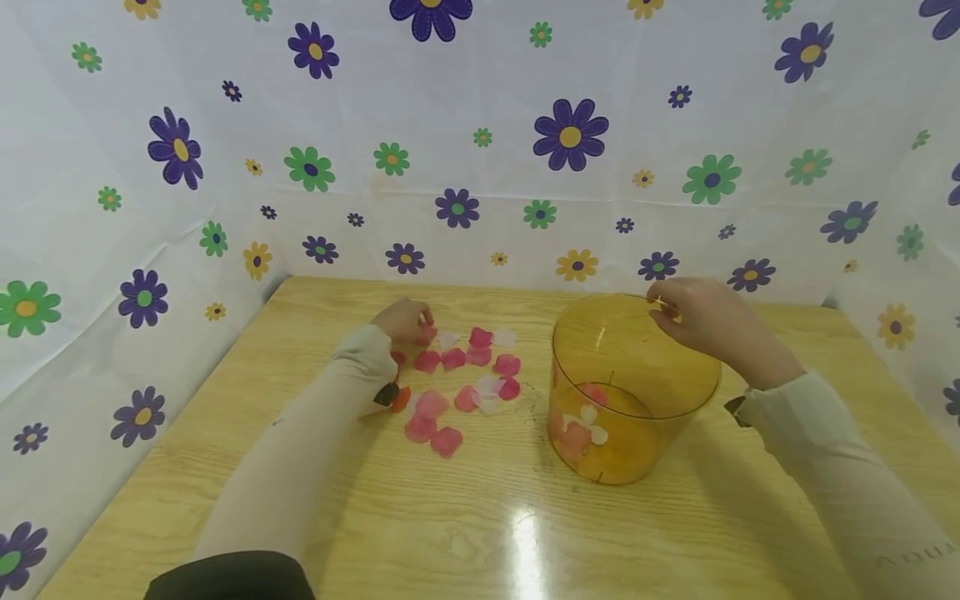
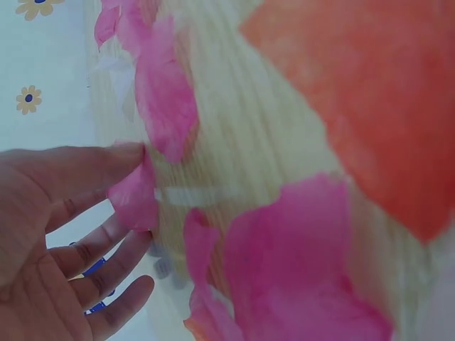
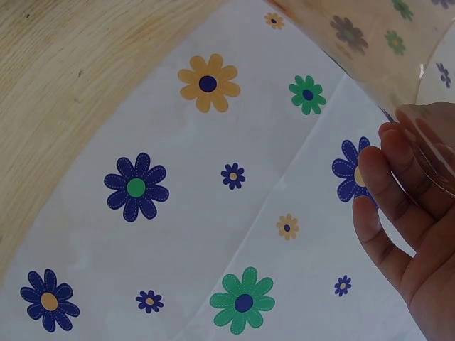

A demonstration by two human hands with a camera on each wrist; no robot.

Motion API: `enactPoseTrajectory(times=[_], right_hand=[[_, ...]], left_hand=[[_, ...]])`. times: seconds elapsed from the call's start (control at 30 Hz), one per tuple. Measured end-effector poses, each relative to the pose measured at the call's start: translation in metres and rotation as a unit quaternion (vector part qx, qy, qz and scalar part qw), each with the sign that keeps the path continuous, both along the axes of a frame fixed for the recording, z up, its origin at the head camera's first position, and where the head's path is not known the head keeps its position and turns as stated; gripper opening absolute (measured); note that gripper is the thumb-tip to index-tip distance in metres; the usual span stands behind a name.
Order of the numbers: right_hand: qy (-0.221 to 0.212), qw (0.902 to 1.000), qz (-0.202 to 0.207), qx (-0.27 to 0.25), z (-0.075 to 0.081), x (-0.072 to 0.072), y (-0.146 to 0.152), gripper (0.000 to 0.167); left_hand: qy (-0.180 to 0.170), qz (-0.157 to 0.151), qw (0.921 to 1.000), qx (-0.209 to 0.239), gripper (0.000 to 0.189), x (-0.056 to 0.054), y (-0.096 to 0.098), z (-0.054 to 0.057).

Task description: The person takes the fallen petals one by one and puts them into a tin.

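Note:
A transparent amber plastic tub (image 1: pixel 660 429) stands on the wooden table, with several pink and white petals (image 1: pixel 576 440) visible low inside it. My right hand (image 1: pixel 701 321) grips the tub's far right rim between thumb and fingers; the right wrist view shows the clear edge running into that grip. Over on the left, my left hand (image 1: pixel 405 322) is at the far end of a loose spread of petals (image 1: pixel 431 406). In the left wrist view its thumb and forefinger pinch one pink petal (image 2: pixel 135 199), while the other fingers stay spread.
Pink, white and red-orange petals are scattered over the table (image 1: pixel 465 525) between the left forearm and the tub. An orange petal (image 1: pixel 401 400) lies beside the left wrist. A white flower-printed cloth (image 1: pixel 495 167) walls the table at the back and both sides.

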State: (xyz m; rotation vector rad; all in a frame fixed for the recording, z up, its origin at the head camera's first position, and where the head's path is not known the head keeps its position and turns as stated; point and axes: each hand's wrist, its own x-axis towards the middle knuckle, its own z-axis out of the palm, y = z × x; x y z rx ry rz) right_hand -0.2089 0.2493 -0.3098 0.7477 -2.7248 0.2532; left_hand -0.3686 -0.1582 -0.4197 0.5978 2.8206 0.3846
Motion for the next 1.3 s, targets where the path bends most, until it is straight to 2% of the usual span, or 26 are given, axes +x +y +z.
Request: enactPoseTrajectory(times=[0.2, 0.37, 0.57, 0.73, 0.9, 1.07, 1.2, 1.3], right_hand=[[0.005, 1.0, 0.006, -0.005, 0.0, 0.0, 0.001, 0.012], [-0.003, 1.0, 0.004, -0.004, 0.002, 0.0, 0.0, 0.013], [-0.002, 1.0, 0.0, -0.002, 0.002, 0.001, -0.001, 0.014], [0.001, 1.0, 0.003, -0.002, 0.001, 0.0, 0.0, 0.013], [-0.002, 0.9999, 0.008, -0.007, 0.001, 0.001, 0.0, 0.013], [0.0, 0.9999, 0.01, -0.007, 0.0, 0.002, 0.001, 0.013], [0.003, 1.0, 0.007, -0.001, 0.001, 0.001, 0.001, 0.014], [0.002, 1.0, -0.003, 0.002, 0.003, 0.0, 0.0, 0.014]], left_hand=[[0.005, 0.004, 1.0, 0.006, 0.028, -0.001, -0.001, -0.003], [0.019, 0.01, 0.9997, 0.013, 0.022, 0.001, 0.002, 0.0], [0.038, 0.017, 0.9985, 0.035, 0.021, 0.002, 0.002, 0.011], [0.053, 0.019, 0.9958, 0.072, 0.019, 0.009, 0.007, 0.03], [0.061, 0.007, 0.991, 0.119, 0.016, 0.027, 0.023, 0.058], [0.069, -0.023, 0.9874, 0.14, 0.014, 0.055, 0.052, 0.092], [0.078, -0.068, 0.9836, 0.148, 0.013, 0.084, 0.08, 0.118], [0.09, -0.109, 0.9793, 0.145, 0.011, 0.105, 0.1, 0.131]])
